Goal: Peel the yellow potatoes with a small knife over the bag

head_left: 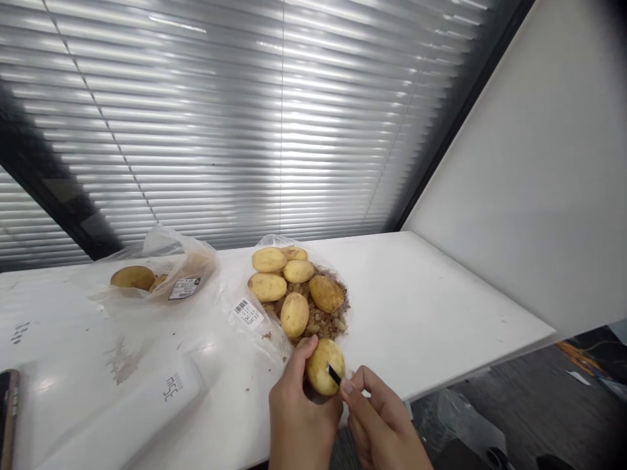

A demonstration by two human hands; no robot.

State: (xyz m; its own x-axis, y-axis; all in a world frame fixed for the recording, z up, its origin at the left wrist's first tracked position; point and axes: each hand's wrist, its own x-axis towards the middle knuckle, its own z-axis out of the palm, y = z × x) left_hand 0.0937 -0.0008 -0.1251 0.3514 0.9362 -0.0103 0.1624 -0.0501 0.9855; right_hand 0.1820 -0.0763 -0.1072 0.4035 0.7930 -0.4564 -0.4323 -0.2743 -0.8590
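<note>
My left hand (304,405) is closed around a pale yellow potato (324,356) near the table's front edge. In my right hand (379,411), a thin dark blade (334,374) is pinched between thumb and fingers. Its tip touches the potato's face, and its handle is hidden in the grip. Just beyond the hands, several potatoes lie on and beside a heap of brown peelings (323,324). The nearest is an upright yellow potato (294,314), with a browner potato (326,294) to its right. A clear plastic bag (269,333) with a price label lies under them.
Another clear bag (169,251), at the back left, holds more potatoes (132,278). A white box (142,408) with dark lettering lies at the front left, beside a phone (7,418). Blinds stand behind the white table (416,307); a white panel (529,196) borders it at right.
</note>
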